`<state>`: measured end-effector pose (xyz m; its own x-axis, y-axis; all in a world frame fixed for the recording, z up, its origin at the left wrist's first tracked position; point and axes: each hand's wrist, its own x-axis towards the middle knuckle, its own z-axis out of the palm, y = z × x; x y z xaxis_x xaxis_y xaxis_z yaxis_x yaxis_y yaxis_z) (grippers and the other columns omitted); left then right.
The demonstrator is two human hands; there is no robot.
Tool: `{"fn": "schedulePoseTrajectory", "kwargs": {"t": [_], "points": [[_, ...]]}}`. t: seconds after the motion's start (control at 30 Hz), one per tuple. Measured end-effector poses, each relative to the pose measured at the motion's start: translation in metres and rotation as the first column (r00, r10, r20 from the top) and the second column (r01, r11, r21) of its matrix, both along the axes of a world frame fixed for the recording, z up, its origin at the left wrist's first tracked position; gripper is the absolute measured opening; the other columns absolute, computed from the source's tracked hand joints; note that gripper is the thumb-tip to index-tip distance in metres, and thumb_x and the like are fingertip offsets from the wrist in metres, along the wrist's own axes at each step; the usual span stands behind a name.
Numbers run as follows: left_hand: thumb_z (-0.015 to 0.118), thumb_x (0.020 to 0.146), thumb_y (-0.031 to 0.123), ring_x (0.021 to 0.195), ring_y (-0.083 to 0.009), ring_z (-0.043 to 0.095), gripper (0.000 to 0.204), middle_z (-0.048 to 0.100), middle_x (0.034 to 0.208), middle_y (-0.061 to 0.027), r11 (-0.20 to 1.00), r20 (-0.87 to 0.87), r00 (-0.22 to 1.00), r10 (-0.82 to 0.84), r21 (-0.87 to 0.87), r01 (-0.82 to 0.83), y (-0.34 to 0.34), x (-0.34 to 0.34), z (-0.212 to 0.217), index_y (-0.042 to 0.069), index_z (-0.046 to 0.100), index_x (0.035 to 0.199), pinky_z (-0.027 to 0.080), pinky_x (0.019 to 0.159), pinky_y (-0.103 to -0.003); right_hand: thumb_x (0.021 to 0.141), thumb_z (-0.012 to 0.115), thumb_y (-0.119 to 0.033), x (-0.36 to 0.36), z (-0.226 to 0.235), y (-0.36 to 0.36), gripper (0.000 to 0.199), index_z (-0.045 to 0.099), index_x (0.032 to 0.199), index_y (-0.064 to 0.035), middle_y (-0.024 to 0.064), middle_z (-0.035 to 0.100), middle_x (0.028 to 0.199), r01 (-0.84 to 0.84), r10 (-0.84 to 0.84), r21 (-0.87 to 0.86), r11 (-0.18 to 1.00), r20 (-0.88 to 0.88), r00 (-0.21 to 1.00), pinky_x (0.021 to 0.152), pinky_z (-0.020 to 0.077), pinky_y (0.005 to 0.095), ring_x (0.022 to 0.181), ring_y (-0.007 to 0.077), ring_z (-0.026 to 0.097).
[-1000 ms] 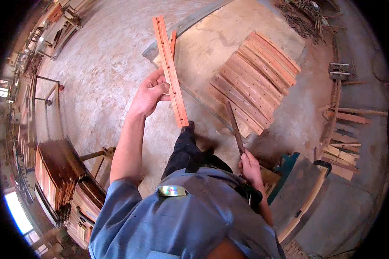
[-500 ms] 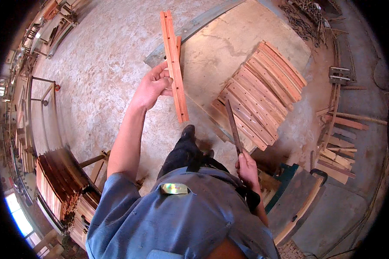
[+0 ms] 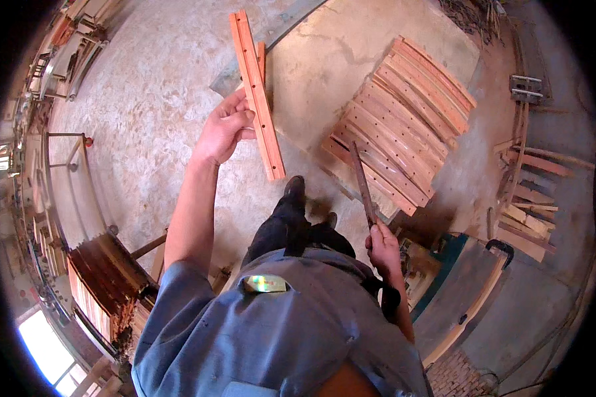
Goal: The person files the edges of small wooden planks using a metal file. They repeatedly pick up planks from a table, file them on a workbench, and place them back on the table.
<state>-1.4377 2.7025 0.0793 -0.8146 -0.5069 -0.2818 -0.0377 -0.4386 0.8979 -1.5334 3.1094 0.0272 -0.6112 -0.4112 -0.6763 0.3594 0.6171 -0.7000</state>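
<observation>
My left hand is closed on a reddish wooden slat with a row of small dark holes, held up at a steep slant. A shorter strip of similar wood shows just behind it; whether the two are joined I cannot tell. In my right hand is one end of a long, narrow, dark bar, possibly a file. Its far tip overlaps the near left side of a row of drilled wooden slats, which lie side by side on a pale board.
At lower left stands a stack of reddish-brown wood pieces. A metal frame is farther up that side. On the right lie wood offcuts, and nearer me stands a grey-topped bench or machine. My shoe is on the floor ahead.
The view has shifted slightly. My left hand and its slat sit a little farther left, and the row of slats appears higher. Both hands keep their hold.
</observation>
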Motion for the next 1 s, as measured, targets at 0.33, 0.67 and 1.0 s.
{"fn": "schedulePoseTrajectory", "kwargs": {"t": [0.33,0.67,1.0], "points": [[0.051,0.082,-0.002,0.091,-0.0169,0.068,0.061,0.065,0.112,-0.0086,0.997,-0.024,0.999,-0.031,0.063,0.033,0.006,-0.009,-0.001,-0.002,0.038,0.142,0.058,0.080,-0.033,0.099,0.046,-0.024,-0.003,-0.004,0.003,0.044,0.049,0.139,-0.0050,-0.0001,0.048,0.066,-0.026,0.026,0.026,0.999,-0.017,1.000,0.058,0.0416,0.0259,0.061,0.0092,0.047],[0.058,0.091,0.019,0.084,-0.0135,0.060,0.023,0.062,0.095,-0.0041,0.961,0.156,0.969,0.192,0.169,-0.218,0.018,-0.033,-0.058,0.002,0.057,0.108,0.048,0.076,-0.028,0.098,0.045,-0.020,-0.007,0.000,-0.007,0.042,0.051,0.137,-0.0035,0.0019,0.051,0.066,-0.032,0.037,0.063,0.997,-0.071,0.997,0.058,0.0435,0.0276,0.061,0.0114,0.050],[0.066,0.077,0.025,0.080,-0.0356,0.063,0.035,0.064,0.086,-0.0207,0.695,0.464,0.725,0.509,-0.718,-0.029,-0.015,-0.064,-0.159,-0.002,0.064,0.099,0.049,0.072,-0.043,0.099,0.045,-0.022,-0.003,0.001,-0.004,0.042,0.052,0.137,-0.0073,0.0015,0.049,0.066,0.076,-0.069,0.107,0.991,-0.063,0.996,0.060,0.0439,0.0269,0.062,0.0103,0.050]]}}
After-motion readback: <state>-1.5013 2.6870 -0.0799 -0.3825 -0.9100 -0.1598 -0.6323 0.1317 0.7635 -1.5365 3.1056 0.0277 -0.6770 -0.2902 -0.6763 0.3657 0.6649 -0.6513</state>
